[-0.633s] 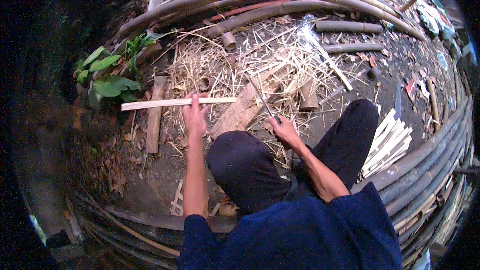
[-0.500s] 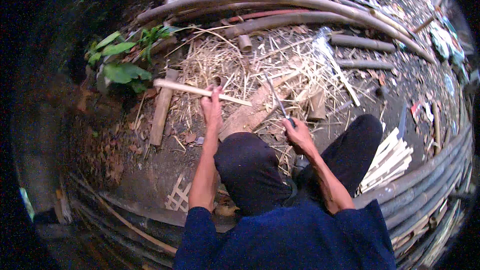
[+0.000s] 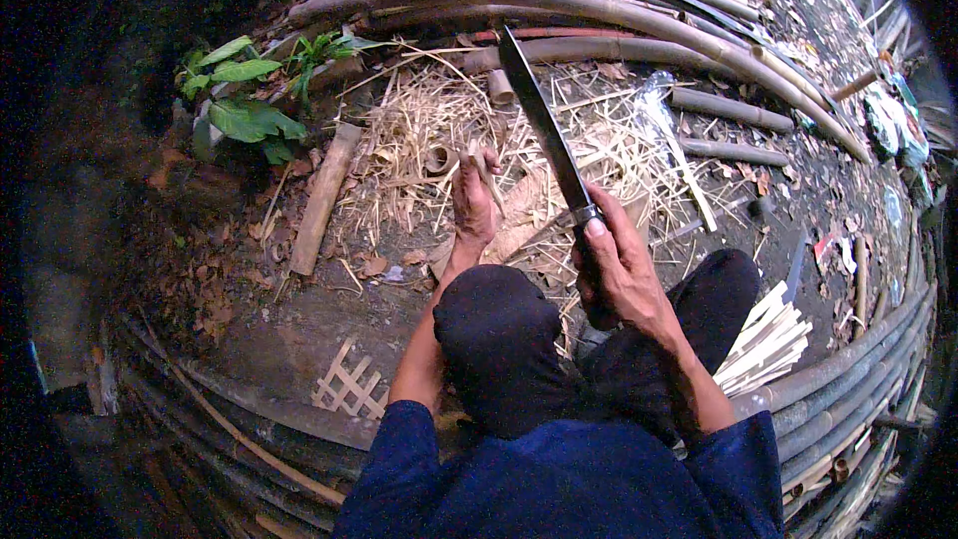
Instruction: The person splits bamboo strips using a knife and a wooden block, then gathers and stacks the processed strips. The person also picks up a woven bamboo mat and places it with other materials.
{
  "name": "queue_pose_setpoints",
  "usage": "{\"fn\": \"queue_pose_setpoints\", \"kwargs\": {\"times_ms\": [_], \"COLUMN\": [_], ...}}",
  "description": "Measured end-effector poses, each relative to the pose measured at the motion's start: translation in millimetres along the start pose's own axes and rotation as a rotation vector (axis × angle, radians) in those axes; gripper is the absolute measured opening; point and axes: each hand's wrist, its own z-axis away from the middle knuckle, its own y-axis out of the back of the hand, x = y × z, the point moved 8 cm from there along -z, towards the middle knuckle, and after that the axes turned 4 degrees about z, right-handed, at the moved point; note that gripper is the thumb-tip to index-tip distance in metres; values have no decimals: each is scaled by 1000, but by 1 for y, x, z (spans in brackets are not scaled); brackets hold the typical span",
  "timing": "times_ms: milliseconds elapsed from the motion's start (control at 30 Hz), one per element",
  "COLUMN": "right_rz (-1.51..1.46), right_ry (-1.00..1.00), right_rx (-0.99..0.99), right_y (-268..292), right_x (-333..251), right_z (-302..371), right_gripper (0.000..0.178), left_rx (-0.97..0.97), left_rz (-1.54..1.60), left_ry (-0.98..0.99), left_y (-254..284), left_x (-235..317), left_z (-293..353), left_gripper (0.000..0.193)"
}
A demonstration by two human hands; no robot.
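My right hand [image 3: 624, 265] is closed round the dark handle of a machete [image 3: 544, 125], whose long blade is raised and points up and slightly left. In front of my left knee, my left hand [image 3: 475, 202] grips a bamboo strip [image 3: 484, 172], seen nearly end-on, so its full length does not show. Beneath both hands lies a wooden chopping block [image 3: 521, 212], partly covered by shavings. Pale bamboo shavings [image 3: 419, 130] are heaped on the ground around and beyond it.
Long bamboo poles [image 3: 559, 5] lie across the far side. A bundle of split bamboo strips [image 3: 763, 339] sits by my right knee, near a saw blade [image 3: 796, 268]. A small woven bamboo lattice [image 3: 349, 384] lies at near left. A bamboo piece [image 3: 327, 200] rests left of the shavings.
The machete has come up, closer to me, its blade now raised high. My left hand has moved right, and the strip has turned from sideways to nearly end-on.
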Motion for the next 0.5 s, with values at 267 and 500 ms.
{"fn": "queue_pose_setpoints", "kwargs": {"times_ms": [267, 500], "right_rz": [26, -6], "right_ry": [14, -8], "right_rx": [-3, -20], "right_y": [-7, -11], "right_x": [2, 14], "right_z": [0, -4], "right_gripper": [40, 40], "left_rx": [-105, -123], "left_rz": [13, 131], "left_ry": [30, 108], "left_y": [-31, -30], "left_x": [-6, -27], "left_z": [20, 27], "left_gripper": [40, 27]}}
